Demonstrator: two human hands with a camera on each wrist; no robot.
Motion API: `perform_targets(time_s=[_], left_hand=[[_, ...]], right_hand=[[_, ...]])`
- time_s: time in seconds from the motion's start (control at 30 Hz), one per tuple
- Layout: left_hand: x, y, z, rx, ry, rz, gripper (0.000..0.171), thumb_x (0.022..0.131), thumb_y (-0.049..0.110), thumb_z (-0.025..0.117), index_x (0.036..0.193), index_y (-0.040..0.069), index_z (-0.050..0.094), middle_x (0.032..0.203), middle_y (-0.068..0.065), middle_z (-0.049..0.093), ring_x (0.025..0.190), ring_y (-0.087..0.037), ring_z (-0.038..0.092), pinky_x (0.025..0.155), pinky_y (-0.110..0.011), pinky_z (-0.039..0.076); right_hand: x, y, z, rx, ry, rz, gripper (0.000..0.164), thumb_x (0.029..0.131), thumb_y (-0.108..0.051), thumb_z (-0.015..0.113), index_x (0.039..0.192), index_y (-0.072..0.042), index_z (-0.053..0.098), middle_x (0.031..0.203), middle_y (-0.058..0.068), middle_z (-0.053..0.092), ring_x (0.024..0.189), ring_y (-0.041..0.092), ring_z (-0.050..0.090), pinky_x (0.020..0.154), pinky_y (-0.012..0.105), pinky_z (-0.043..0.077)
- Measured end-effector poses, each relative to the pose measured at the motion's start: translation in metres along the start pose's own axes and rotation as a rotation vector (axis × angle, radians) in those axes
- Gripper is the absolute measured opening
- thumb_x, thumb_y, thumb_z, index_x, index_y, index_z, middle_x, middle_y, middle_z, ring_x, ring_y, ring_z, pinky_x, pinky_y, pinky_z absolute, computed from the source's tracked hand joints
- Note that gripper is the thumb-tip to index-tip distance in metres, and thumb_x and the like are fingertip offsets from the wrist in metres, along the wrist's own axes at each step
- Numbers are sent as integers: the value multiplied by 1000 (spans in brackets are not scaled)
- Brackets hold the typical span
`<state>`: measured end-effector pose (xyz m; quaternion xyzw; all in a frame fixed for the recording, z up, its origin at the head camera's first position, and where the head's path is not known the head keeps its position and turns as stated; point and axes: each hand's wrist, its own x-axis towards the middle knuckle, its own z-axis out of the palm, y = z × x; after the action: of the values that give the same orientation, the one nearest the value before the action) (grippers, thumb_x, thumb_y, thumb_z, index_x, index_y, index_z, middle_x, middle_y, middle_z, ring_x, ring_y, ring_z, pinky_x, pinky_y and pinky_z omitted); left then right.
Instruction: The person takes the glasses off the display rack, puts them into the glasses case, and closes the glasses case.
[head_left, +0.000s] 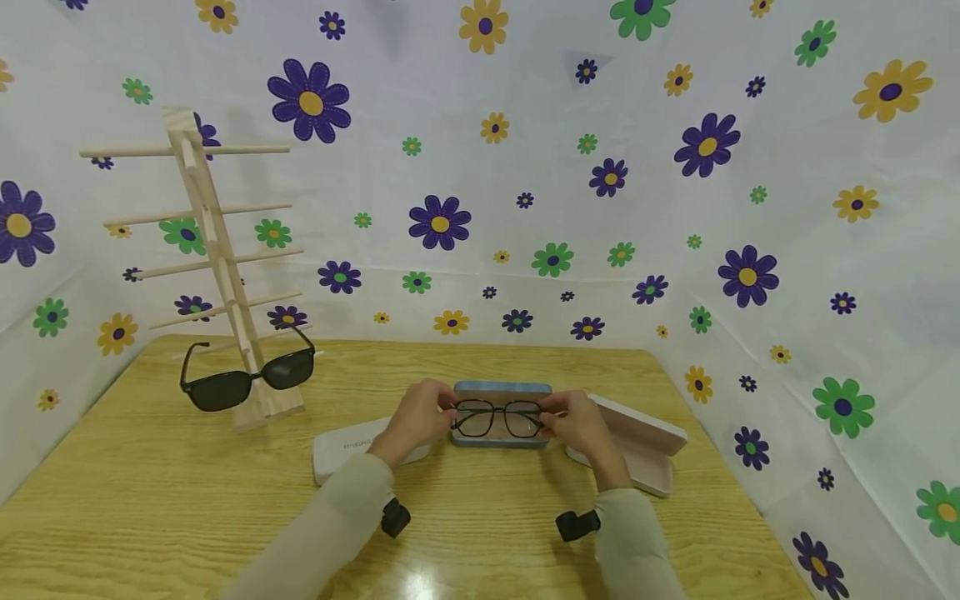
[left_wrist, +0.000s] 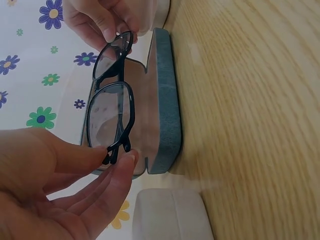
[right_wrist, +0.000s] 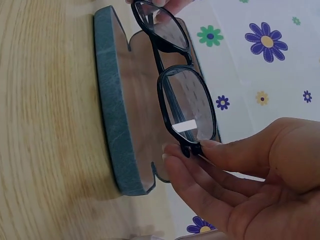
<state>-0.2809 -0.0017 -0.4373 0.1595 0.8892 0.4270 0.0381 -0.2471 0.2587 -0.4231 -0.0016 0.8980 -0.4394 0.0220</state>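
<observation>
Black-framed eyeglasses [head_left: 492,408] with clear lenses are held between both hands, their temples folded behind the lenses. My left hand [head_left: 422,418] pinches one hinge end between thumb and fingers. At the other end my right hand [head_left: 579,423] does the same, as the right wrist view shows its thumb and fingertips at the hinge. Behind and below the glasses lies an open blue-grey glasses case [head_left: 502,443] with a pinkish-brown lining [right_wrist: 142,100]. In the left wrist view the case front wall [left_wrist: 168,100] stands on the table, close to the frame.
A closed white glasses case [head_left: 341,450] lies beside the left forearm. Right of the right hand is an open white case with a pinkish lining [head_left: 648,467]. At the left stands a wooden rack [head_left: 213,225] with pegs, dark sunglasses [head_left: 258,379] on its lowest level. Flowered cloth [head_left: 525,225] surrounds the table [head_left: 187,508].
</observation>
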Motion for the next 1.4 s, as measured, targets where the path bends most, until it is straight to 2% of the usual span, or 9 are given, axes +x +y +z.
perform_targets(time_s=[0.17, 0.33, 0.53, 0.73, 0.87, 1.13, 1.27, 1.4], left_hand=[[4, -3, 6, 10, 15, -2, 19, 92, -2, 71, 110, -3, 75, 98, -13, 76, 94, -26, 72, 82, -41, 60], [8, -5, 11, 29, 22, 11, 18, 91, -3, 70, 109, -5, 75, 101, -14, 77, 98, -29, 72, 85, -42, 61], [9, -5, 17, 21, 23, -14, 17, 93, -1, 69, 109, -3, 75, 100, -12, 75, 95, -27, 71, 82, -41, 60], [8, -6, 22, 54, 49, -18, 16, 93, -2, 70, 108, -3, 75, 100, -13, 76, 96, -27, 72, 83, -42, 60], [9, -6, 24, 69, 66, -16, 15, 93, -3, 69, 106, -3, 76, 100, -14, 77, 95, -27, 72, 82, -43, 61], [8, -4, 28, 99, 91, 13, 12, 94, -4, 68, 99, -2, 79, 94, -15, 78, 88, -28, 75, 74, -40, 62], [8, -5, 29, 104, 120, 31, 12, 95, -2, 68, 99, -1, 79, 95, -15, 78, 89, -30, 75, 76, -42, 63], [9, -6, 30, 123, 151, 54, 11, 94, -3, 69, 92, -1, 79, 88, -14, 77, 82, -28, 74, 72, -41, 62]], right_hand=[[4, 4, 5, 40, 26, 33, 24, 98, 8, 61, 120, 14, 68, 115, 29, 70, 88, 35, 75, 81, 42, 64], [5, 8, 7, 41, 54, 47, 23, 97, 8, 63, 119, 14, 68, 111, 28, 70, 85, 34, 76, 79, 41, 64], [9, 14, 10, 17, 96, 49, 20, 96, 8, 65, 114, 13, 71, 107, 27, 71, 81, 31, 76, 75, 38, 64], [10, 16, 13, -33, 127, 62, 17, 95, 5, 67, 111, 9, 73, 109, 25, 73, 83, 28, 76, 71, 32, 64], [9, 16, 14, -83, 135, 47, 16, 96, 2, 67, 110, 7, 75, 108, 23, 75, 85, 28, 76, 70, 32, 63], [7, 16, 14, -127, 136, 44, 17, 97, -1, 67, 111, 6, 75, 100, 20, 76, 81, 25, 76, 69, 33, 62], [8, 16, 15, -132, 143, 45, 15, 98, -2, 67, 109, 6, 75, 97, 18, 76, 77, 23, 75, 67, 32, 61], [9, 18, 16, -132, 159, 39, 13, 97, -1, 67, 104, 6, 76, 91, 17, 76, 74, 22, 74, 64, 31, 60]])
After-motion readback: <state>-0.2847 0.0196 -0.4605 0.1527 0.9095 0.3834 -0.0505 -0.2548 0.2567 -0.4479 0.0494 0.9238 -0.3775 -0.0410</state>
